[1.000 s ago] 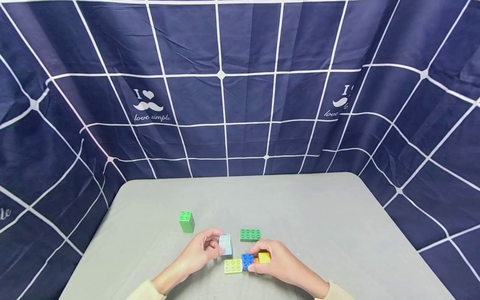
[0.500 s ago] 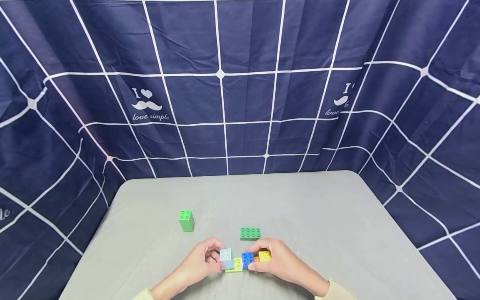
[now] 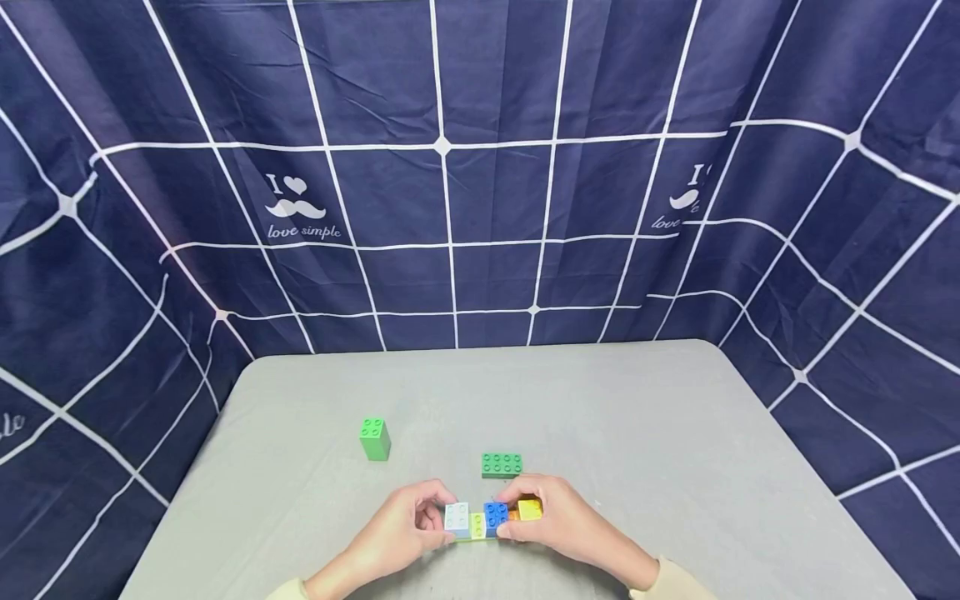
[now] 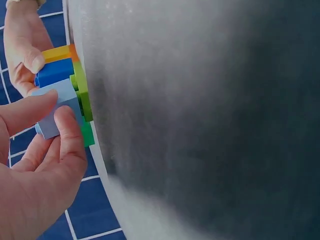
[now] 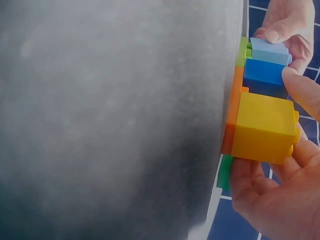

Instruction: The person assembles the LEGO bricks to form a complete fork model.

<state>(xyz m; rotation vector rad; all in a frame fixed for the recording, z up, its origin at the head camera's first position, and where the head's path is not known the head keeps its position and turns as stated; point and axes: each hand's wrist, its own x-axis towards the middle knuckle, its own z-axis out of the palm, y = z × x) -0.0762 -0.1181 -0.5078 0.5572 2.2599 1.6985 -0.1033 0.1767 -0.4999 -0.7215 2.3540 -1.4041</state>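
Note:
My left hand (image 3: 408, 525) pinches a light blue toy building block (image 3: 457, 519) between thumb and fingers, over the left end of a lime green brick (image 3: 477, 527). In the left wrist view the block stands right at the lime brick's studs. My right hand (image 3: 558, 517) grips a dark blue block (image 3: 496, 518), which stands on the same row a stud's width to the right. Under the right palm, a yellow block (image 5: 265, 127) sits on an orange brick (image 5: 231, 112) that continues the row; part of it is hidden by the hand in the head view.
A flat dark green brick (image 3: 502, 465) lies just beyond the row. Farther left stands a tall bright green block (image 3: 375, 440). The grey table (image 3: 615, 400) is enclosed by a navy curtain (image 3: 495, 200) with white grid lines.
My left hand has brought the light blue block toward me and over the lime green brick's left end, from above and beyond it. The right hand keeps its grip on the dark blue block.

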